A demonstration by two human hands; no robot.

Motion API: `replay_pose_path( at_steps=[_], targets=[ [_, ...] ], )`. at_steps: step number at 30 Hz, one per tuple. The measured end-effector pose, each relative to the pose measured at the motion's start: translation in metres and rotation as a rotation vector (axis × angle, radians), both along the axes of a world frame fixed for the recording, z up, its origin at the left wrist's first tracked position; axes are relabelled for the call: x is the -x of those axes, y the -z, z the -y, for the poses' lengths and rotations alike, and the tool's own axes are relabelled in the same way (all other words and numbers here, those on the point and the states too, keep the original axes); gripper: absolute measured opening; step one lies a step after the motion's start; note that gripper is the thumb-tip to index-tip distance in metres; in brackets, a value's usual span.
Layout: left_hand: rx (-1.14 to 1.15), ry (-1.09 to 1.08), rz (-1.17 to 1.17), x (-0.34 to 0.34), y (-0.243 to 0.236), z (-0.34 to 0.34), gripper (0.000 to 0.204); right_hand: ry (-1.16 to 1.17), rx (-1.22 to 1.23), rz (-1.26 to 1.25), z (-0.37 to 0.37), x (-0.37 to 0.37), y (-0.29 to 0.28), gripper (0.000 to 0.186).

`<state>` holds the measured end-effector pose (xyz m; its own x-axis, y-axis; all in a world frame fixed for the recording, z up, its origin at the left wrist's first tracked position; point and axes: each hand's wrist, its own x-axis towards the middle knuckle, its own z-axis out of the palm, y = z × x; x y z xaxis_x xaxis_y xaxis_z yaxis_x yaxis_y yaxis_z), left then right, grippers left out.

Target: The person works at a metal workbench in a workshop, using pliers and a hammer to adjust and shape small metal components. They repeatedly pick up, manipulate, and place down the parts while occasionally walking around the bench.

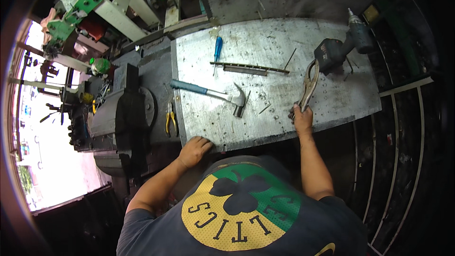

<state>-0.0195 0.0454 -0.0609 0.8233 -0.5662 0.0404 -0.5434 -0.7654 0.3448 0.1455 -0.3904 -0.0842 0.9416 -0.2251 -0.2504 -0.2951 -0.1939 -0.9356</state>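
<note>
My left hand [195, 150] rests at the near edge of the metal plate [256, 135], fingers curled and pressed together, with whatever may be under them hidden. My right hand [302, 117] grips metal locking pliers [309, 89] over the plate's right side. Between my hands lies a blue-handled claw hammer [222, 96], head to the right, with short thin metal pieces [264, 108] near it. Farther back are a blue screwdriver [218, 48] and a long narrow dark metal strip [249, 68]. A cordless drill [358, 33] sits at the back right, beyond the pliers.
A large dark vise [124, 123] stands on the bench to the left, with yellow-handled pliers [170, 119] beside it. A white and green machine frame [121, 4] stands at the upper left, near a bright opening [45, 151]. Dark racks with pale strips [398, 161] are at the right.
</note>
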Motion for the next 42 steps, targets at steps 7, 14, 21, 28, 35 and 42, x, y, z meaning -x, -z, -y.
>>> replay_pose_path(
  at_steps=[7, 14, 21, 28, 35, 42],
  targets=[
    [0.089, -0.141, 0.036, -0.018, -0.01, 0.025, 0.034, 0.024, -0.058, -0.038, 0.0, -0.004, -0.005, 0.017],
    [0.2, -0.219, 0.1, -0.076, -0.012, 0.093, 0.03, -0.015, -0.013, 0.013, 0.009, -0.006, 0.012, 0.017],
    [0.266, -0.356, 0.139, -0.068, -0.021, 0.094, 0.038, -0.154, -0.005, -0.008, 0.024, -0.008, 0.018, 0.013],
    [0.385, -0.514, 0.044, -0.052, -0.043, 0.129, 0.04, -0.403, -0.515, -0.159, 0.047, 0.039, -0.013, 0.031],
    [0.546, -0.421, -0.16, -0.093, -0.063, 0.218, 0.042, -0.528, -0.421, -0.238, 0.065, 0.064, -0.029, 0.028],
    [1.035, -0.31, -0.781, -0.13, -0.052, 0.265, 0.055, -0.665, -0.279, -0.125, 0.075, 0.082, -0.076, 0.032]
  ],
)
